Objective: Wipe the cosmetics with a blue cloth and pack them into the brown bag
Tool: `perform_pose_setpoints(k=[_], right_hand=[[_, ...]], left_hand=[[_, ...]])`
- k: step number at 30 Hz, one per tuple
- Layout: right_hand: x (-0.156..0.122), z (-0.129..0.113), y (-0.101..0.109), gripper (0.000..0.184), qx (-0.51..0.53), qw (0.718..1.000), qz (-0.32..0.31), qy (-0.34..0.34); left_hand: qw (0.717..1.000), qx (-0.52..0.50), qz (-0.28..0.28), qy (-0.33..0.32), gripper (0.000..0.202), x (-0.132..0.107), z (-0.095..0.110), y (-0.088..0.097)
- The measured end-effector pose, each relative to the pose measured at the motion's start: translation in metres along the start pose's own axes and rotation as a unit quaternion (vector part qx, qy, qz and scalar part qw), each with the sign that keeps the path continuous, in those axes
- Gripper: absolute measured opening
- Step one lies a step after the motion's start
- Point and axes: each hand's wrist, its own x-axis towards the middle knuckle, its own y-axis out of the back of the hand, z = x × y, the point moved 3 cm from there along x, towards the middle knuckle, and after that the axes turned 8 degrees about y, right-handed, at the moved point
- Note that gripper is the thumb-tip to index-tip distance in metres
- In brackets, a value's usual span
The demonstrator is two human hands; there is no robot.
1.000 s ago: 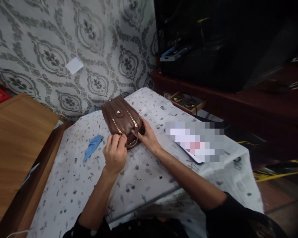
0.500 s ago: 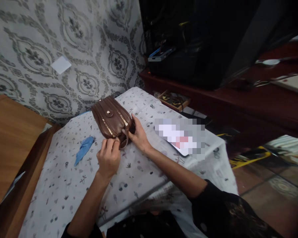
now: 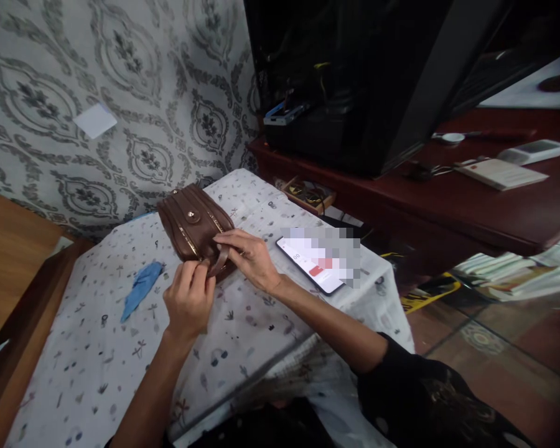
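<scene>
A brown leather handbag (image 3: 180, 219) with two gold zippers and a round gold stud lies on the patterned cloth. At its near end, a short brown strap (image 3: 222, 256) stands up in a loop. My left hand (image 3: 189, 297) is closed at the bag's near left corner, its fingertips pinching the bag where the strap and a zipper end meet. Exactly what lies under those fingertips is hidden. With thumb and fingers pinched together, my right hand (image 3: 252, 260) grips the strap from the right side, over the end of the bag.
A blue cloth piece (image 3: 141, 289) lies left of the bag. On the right rests a phone (image 3: 303, 264) with a lit, partly blurred screen. A dark red cabinet (image 3: 382, 208) with a television (image 3: 336, 93) borders the cloth-covered table (image 3: 135, 367). A wooden board (image 3: 16, 261) stands at left.
My right hand has moved from the bag's right side up onto its near end, now pinching the strap. My left hand stays at the near corner. The view has shifted right.
</scene>
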Motion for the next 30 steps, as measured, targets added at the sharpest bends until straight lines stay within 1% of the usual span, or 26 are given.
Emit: perform_pose_setpoints(k=[2, 4, 6, 8, 10, 12, 13, 14, 15, 16, 17, 18, 19, 20, 22, 24, 26, 27, 28, 30], right_hand=[[-0.002, -0.001, 0.004, 0.036, 0.012, 0.998, -0.046, -0.030], [-0.009, -0.003, 0.008, 0.035, 0.003, 0.995, -0.073, -0.067], [-0.019, -0.007, 0.011, 0.039, -0.021, 0.991, -0.096, -0.088], [-0.029, -0.016, 0.014, 0.048, -0.061, 0.984, -0.138, -0.093], [-0.037, -0.029, 0.018, 0.057, -0.096, 0.972, -0.196, -0.087], [-0.046, -0.047, 0.029, 0.059, -0.110, 0.964, -0.231, -0.067], [-0.050, -0.055, 0.039, 0.057, -0.116, 0.965, -0.228, -0.054], [-0.054, -0.062, 0.051, 0.051, -0.131, 0.969, -0.204, -0.047], [-0.058, -0.067, 0.065, 0.044, -0.159, 0.972, -0.165, -0.050], [-0.062, -0.068, 0.081, 0.039, -0.209, 0.969, -0.113, -0.072], [-0.067, -0.067, 0.097, 0.036, -0.270, 0.954, -0.072, -0.109], [-0.073, -0.064, 0.112, 0.038, -0.333, 0.931, -0.044, -0.141], [-0.078, -0.060, 0.123, 0.044, -0.387, 0.908, -0.040, -0.152], [-0.083, -0.054, 0.131, 0.056, -0.427, 0.889, -0.052, -0.158], [-0.092, -0.042, 0.140, 0.076, -0.471, 0.861, -0.082, -0.173], [-0.100, -0.031, 0.138, 0.088, -0.486, 0.842, -0.111, -0.206], [-0.106, -0.027, 0.131, 0.093, -0.502, 0.817, -0.142, -0.247], [-0.107, -0.027, 0.127, 0.094, -0.513, 0.802, -0.156, -0.264], [-0.107, -0.028, 0.122, 0.094, -0.524, 0.787, -0.166, -0.279], [-0.105, -0.031, 0.116, 0.092, -0.535, 0.768, -0.174, -0.307]], left_hand=[[1.000, 0.007, -0.010, 0.005, 0.012, -0.001, -0.001, 0.000], [1.000, 0.012, -0.024, -0.008, 0.017, -0.005, 0.000, -0.001], [0.999, 0.011, -0.040, -0.025, 0.023, -0.011, 0.002, -0.001], [0.998, 0.005, -0.055, -0.031, 0.028, -0.017, 0.003, 0.001], [0.997, -0.008, -0.067, -0.029, 0.030, -0.023, 0.004, 0.005], [0.995, -0.026, -0.085, -0.038, 0.027, -0.032, 0.006, 0.010], [0.994, -0.034, -0.096, -0.044, 0.025, -0.037, 0.007, 0.013], [0.992, -0.041, -0.110, -0.049, 0.023, -0.044, 0.008, 0.016], [0.990, -0.046, -0.127, -0.049, 0.023, -0.052, 0.008, 0.019], [0.987, -0.051, -0.146, -0.044, 0.023, -0.061, 0.008, 0.022], [0.984, -0.055, -0.164, -0.035, 0.025, -0.071, 0.007, 0.025], [0.981, -0.059, -0.182, -0.024, 0.028, -0.082, 0.005, 0.027], [0.978, -0.061, -0.198, -0.013, 0.032, -0.094, 0.002, 0.029], [0.976, -0.062, -0.210, 0.000, 0.035, -0.106, -0.002, 0.032], [0.972, -0.061, -0.223, 0.028, 0.041, -0.130, -0.012, 0.040], [0.969, -0.060, -0.231, 0.056, 0.044, -0.153, -0.025, 0.054], [0.968, -0.070, -0.228, 0.082, 0.045, -0.173, -0.034, 0.072], [0.969, -0.082, -0.216, 0.093, 0.043, -0.183, -0.035, 0.082], [0.970, -0.099, -0.198, 0.099, 0.039, -0.192, -0.032, 0.093], [0.969, -0.156, -0.169, 0.086, 0.027, -0.207, -0.014, 0.107]])
